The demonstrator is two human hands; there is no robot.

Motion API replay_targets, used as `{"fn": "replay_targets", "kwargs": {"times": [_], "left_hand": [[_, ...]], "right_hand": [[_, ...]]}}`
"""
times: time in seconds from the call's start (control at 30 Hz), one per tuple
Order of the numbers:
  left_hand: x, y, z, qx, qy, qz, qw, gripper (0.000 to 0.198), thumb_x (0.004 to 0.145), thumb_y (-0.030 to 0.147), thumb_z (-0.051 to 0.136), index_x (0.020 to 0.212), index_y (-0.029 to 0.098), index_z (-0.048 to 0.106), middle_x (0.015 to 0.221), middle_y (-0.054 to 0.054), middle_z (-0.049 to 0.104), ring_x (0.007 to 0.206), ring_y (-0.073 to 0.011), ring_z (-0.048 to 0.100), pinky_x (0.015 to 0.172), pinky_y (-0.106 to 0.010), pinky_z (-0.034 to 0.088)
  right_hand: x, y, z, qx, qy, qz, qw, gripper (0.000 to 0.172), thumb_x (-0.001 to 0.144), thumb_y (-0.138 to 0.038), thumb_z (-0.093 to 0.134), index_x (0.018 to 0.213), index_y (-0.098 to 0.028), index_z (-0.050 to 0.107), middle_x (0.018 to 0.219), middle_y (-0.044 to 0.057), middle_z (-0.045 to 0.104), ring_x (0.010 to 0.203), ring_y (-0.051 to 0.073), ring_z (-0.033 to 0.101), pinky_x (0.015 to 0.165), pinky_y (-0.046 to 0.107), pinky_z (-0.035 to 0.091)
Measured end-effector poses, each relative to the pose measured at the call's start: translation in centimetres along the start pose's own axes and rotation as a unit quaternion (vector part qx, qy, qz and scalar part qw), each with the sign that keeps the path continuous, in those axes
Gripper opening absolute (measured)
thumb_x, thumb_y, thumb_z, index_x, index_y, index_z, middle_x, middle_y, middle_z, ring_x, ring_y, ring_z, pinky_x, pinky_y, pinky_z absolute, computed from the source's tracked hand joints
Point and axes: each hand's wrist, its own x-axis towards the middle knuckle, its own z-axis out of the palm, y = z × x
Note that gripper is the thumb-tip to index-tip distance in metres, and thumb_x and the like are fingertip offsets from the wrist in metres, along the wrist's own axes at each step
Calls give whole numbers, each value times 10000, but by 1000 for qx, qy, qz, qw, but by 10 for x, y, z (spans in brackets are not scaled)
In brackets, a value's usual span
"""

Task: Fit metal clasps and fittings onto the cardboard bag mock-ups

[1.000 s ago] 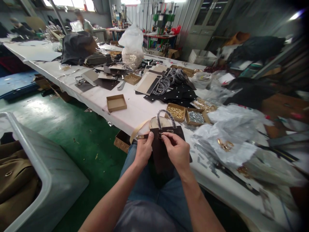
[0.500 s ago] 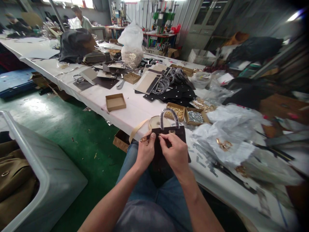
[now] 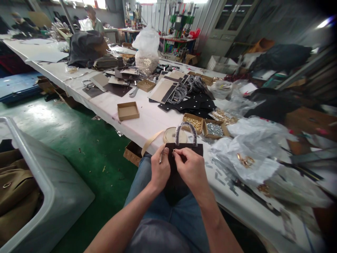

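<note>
A dark brown handbag piece rests over my lap against the table edge. Its arched handle, wrapped in clear plastic, stands up above the top edge. My left hand is closed on the bag's left edge, thumb on the front, and a narrow strap end with shiny metal sticks out by its fingers. With thumb and forefinger, my right hand pinches a tiny metal fitting against the bag's front; its exact shape is too small to make out.
Behind the bag lie a tape roll, a box of gold-coloured fittings and a box of silver ones. A shallow carton is further left. Plastic bags cover the right side. A grey bin stands left; a person sits far back.
The strap end in my left hand has turned from sideways to nearly upright. The bag has shifted slightly lower in view, and my right hand keeps its pinch at the bag front.
</note>
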Motion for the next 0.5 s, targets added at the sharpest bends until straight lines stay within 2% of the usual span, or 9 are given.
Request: {"fn": "replay_targets", "kwargs": {"times": [0.2, 0.33, 0.5], "left_hand": [[-6, -8, 2, 25, 41, 3, 999, 389, 1156, 510, 604, 1097, 186, 810, 1069, -103, 825, 978, -252, 747, 922, -354, 607], [-9, -7, 1, 31, 30, 20, 999, 366, 1179, 468, 559, 1143, 196, 801, 1086, -100, 827, 966, -247, 753, 916, -352, 602], [-11, -5, 1, 51, 11, 27, 998, 372, 1193, 455, 521, 1159, 207, 796, 1111, -104, 832, 947, -243, 759, 894, -352, 599]], "right_hand": [[4, -5, -3, -22, -31, 3, 999, 188, 1048, -198, 633, 944, -223, 788, 963, 72, 816, 905, 253, 772, 851, 357, 542], [7, -9, -2, -54, -50, 14, 997, 192, 1022, -179, 632, 901, -219, 777, 947, 82, 815, 878, 260, 764, 819, 355, 531], [9, -17, 3, -96, -51, 34, 993, 201, 1033, -166, 633, 914, -207, 790, 952, 96, 806, 902, 263, 761, 852, 352, 535]]}}
